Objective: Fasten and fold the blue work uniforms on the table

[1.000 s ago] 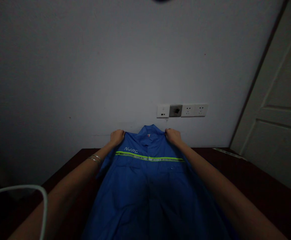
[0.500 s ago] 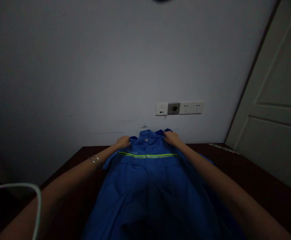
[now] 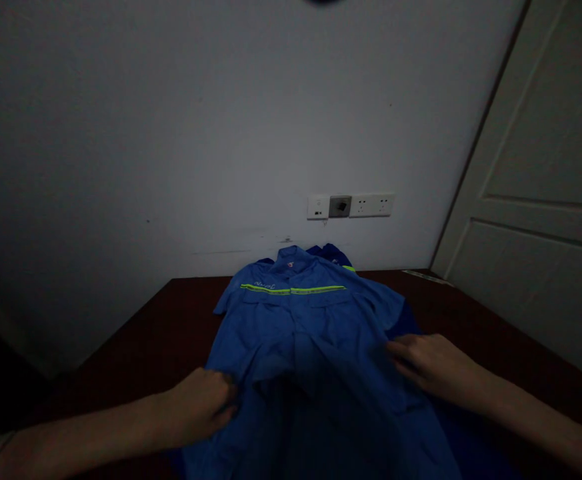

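A blue short-sleeved work shirt (image 3: pixel 301 317) lies front up, collar toward the wall, with a yellow-green and silver stripe and white lettering across its chest. Its lower front is rumpled and in deep shadow. Beneath it, darker blue clothing (image 3: pixel 338 255) with a bit of yellow-green shows past the collar and right side. My left hand (image 3: pixel 203 403) is beside the shirt's lower left edge, fingers loosely curled and blurred, a gap between thumb and fingers. By the shirt's right side, below the sleeve, my right hand (image 3: pixel 425 363) has loosely bent, parted fingers. Neither hand visibly grips cloth.
The dark red-brown tabletop (image 3: pixel 155 327) meets a pale wall (image 3: pixel 221 133) behind the collar. Wall sockets and a switch panel (image 3: pixel 351 207) sit just above. On the right stands a white panelled door (image 3: pixel 535 253), with a pale strip (image 3: pixel 428 277) near the table's back corner.
Both hands have let go of the shirt's shoulders and drawn back toward me along its sides. The shirt now lies down with its sleeves spread; the white cable has left the view.
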The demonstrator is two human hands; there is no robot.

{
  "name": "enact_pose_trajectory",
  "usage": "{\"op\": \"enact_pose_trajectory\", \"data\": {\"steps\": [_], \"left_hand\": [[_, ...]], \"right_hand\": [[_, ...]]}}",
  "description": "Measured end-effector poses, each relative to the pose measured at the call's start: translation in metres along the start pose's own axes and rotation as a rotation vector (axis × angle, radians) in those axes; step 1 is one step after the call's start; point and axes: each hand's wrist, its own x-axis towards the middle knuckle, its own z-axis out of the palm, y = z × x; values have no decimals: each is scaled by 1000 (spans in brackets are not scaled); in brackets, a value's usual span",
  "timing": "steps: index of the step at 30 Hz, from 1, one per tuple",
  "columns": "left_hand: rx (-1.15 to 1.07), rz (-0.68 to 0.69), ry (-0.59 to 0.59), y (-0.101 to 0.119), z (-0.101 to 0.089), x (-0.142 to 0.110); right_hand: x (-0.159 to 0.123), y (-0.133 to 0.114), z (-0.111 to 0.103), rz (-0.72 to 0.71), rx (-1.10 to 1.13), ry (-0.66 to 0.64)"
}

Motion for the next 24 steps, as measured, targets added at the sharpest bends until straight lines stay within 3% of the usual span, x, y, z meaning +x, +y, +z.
{"op": "enact_pose_trajectory", "data": {"steps": [3,6,11,16,20,24], "left_hand": [[-74,-36,-23,14,31,-18],[-133,-93,-31,24,51,-25],[-122,-142,-8,38,60,-29],[-64,-173,7,41,66,-30],[-5,-217,-9,34,51,-40],[-10,-260,57,12,24,-66]], "right_hand": [[-43,-14,15,115,128,-29],[-76,-30,34,165,273,48],[-108,-62,66,242,374,150],[-111,-81,84,316,393,174],[-108,-66,80,343,401,199],[-115,-17,60,412,445,299]]}}
